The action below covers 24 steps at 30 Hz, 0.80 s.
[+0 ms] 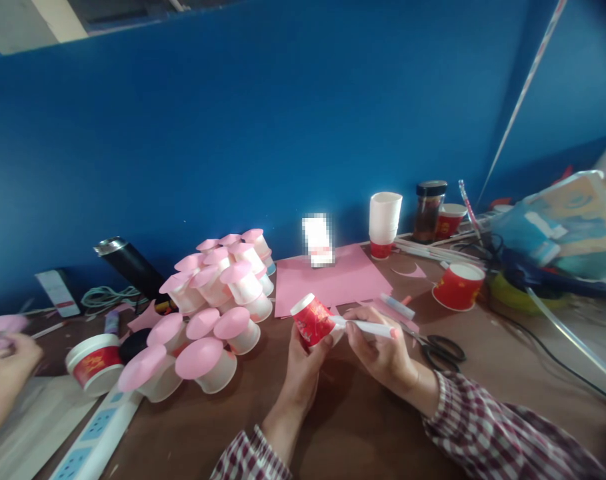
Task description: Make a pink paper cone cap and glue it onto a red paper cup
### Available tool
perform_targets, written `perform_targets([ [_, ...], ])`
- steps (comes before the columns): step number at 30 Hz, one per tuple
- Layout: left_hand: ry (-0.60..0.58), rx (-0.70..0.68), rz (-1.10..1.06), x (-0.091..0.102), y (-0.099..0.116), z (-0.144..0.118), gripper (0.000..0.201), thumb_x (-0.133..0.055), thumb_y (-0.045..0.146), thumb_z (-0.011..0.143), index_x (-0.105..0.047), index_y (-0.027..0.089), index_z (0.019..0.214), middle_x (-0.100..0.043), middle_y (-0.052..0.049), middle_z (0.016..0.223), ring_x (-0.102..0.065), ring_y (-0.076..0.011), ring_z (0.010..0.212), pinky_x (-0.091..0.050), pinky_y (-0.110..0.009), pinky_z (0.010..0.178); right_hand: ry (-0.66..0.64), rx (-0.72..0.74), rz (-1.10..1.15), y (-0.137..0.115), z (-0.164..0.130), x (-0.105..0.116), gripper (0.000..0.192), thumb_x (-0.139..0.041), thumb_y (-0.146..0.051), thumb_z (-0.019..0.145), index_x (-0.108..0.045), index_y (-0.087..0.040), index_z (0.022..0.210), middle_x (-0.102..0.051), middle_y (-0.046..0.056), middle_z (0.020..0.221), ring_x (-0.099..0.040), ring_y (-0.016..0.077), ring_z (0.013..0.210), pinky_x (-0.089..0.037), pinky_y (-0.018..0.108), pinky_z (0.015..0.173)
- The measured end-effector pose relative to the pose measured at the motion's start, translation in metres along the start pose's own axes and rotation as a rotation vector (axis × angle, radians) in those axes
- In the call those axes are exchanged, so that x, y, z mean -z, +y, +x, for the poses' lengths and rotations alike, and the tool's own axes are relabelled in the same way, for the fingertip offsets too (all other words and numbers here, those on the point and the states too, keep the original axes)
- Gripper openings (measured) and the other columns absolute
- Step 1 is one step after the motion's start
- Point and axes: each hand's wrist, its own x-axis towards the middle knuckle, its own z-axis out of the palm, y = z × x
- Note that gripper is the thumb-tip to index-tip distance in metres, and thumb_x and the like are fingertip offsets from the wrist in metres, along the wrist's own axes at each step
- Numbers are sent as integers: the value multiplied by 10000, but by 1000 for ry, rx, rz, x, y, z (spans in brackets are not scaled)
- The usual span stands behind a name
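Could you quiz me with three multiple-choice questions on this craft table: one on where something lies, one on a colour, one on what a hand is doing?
1. Where do the scissors lie?
A. On the table right of the right hand
B. On the pink sheet
C. Inside the white cup stack

2. What colour are the discs on the heap of capped cups?
A. Yellow
B. Pink
C. Green

3. What is the left hand doing?
A. Lying flat on the table
B. Holding a red paper cup
C. Gripping the scissors

Answers:
1 A: the scissors rest on bare table just beyond the right hand.
2 B: every disc is pink, like the pink sheet.
3 B: its fingers wrap the red paper cup, tilted, while the right hand holds a white stick against it.
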Motion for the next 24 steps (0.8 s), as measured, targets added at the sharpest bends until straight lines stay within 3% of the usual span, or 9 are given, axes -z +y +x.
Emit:
perform_targets([
  [6,10,-5,-19,0,-1,-1,527,-734,275,700,-511,161,1164,-635,-124,1122,-591,-257,1060,-399,-413,976,-8,77,-44,3,-1,-1,101,-491,-232,878,-590,-208,876,-626,31,710,-617,146,606,-518,229,517],
  [12,22,9,-26,0,-1,-1,520,-736,267,698,-505,161,1152,-643,-120,1098,-599,-252,1044,-401,-420,973,-3,82,-33,-2,1,2,95,-488,-237,890,-582,-241,897,-627,31,704,-601,159,570,-533,277,526],
  [17,10,-1,-25,-1,0,0,491,-723,258,717,-499,159,1142,-646,-120,1090,-603,-246,1039,-399,-420,977,-43,57,-18,-5,2,4,127,-470,-227,901,-590,-252,867,-601,10,655,-527,125,460,-479,247,447],
  [24,-3,17,-25,-1,0,-1,482,-720,253,719,-508,169,1144,-642,-111,1100,-600,-244,1045,-410,-402,969,-11,56,-31,2,-2,-1,103,-477,-210,882,-563,-217,827,-554,-2,621,-505,110,455,-455,230,454],
])
